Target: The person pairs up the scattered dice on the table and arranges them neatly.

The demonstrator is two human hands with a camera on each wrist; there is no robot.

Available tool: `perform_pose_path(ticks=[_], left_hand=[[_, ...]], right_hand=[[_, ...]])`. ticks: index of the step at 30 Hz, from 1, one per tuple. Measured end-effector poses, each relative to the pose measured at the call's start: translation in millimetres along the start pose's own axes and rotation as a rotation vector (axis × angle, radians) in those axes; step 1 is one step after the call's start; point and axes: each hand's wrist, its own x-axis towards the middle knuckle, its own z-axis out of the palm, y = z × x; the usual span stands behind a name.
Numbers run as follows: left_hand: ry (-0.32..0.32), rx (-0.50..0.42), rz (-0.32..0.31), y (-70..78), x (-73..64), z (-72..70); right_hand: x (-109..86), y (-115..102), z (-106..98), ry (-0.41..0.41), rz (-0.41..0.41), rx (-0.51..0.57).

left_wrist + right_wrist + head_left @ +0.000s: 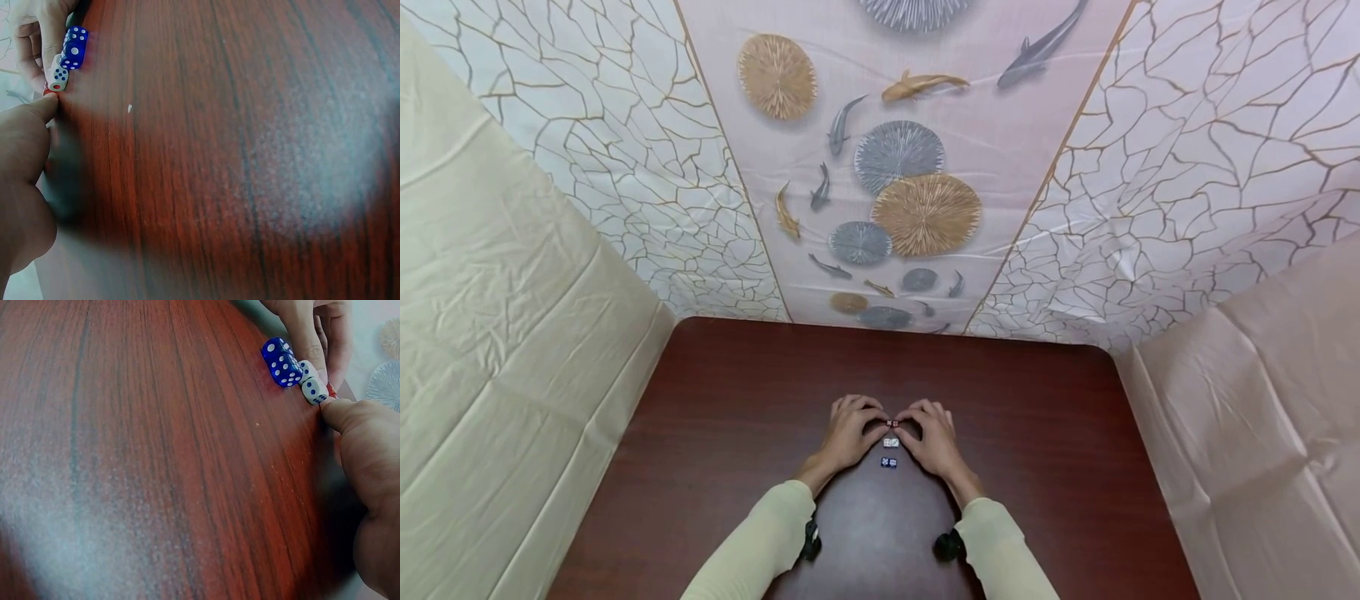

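Two red dice (892, 423) sit side by side on the table, farthest from the body. My left hand (848, 429) pinches the left one between thumb and forefinger. From the other side, my right hand (934, 437) pinches the right one the same way. Just nearer lies a pair of white dice (891, 443), and nearer still a pair of blue dice (889, 462). In the right wrist view, the thumb covers most of the red dice (332, 392), beside the white dice (313, 389). Spotted blue dice (74, 48) show clearly in the left wrist view.
The dark reddish-brown table (1037, 433) has glossy wood grain. A patterned curtain (925, 167) with fish and round shapes hangs behind its far edge. Plain pale cloth (512, 350) hangs at both sides. A tiny white speck (130, 109) lies on the tabletop.
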Motion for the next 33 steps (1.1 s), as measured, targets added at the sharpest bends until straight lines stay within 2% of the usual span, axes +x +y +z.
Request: perform_pose_path(ticks=[22,29,33], left_hand=[[-0.028,0.002,-0.019,1.1,1.0,0.2],[0.025,-0.014,0.040,-1.8,-1.1,0.2],[-0.023,-0.033,0.010,-3.1,-1.6,-2.3]], right_hand=[[-1.0,-2.1,-2.0,-0.015,0.015,-0.007],[0.0,-1.7,-1.3,-0.009,0.018,-0.001],[0.8,-0.7,-2.7,-0.034,0.044,0.018]])
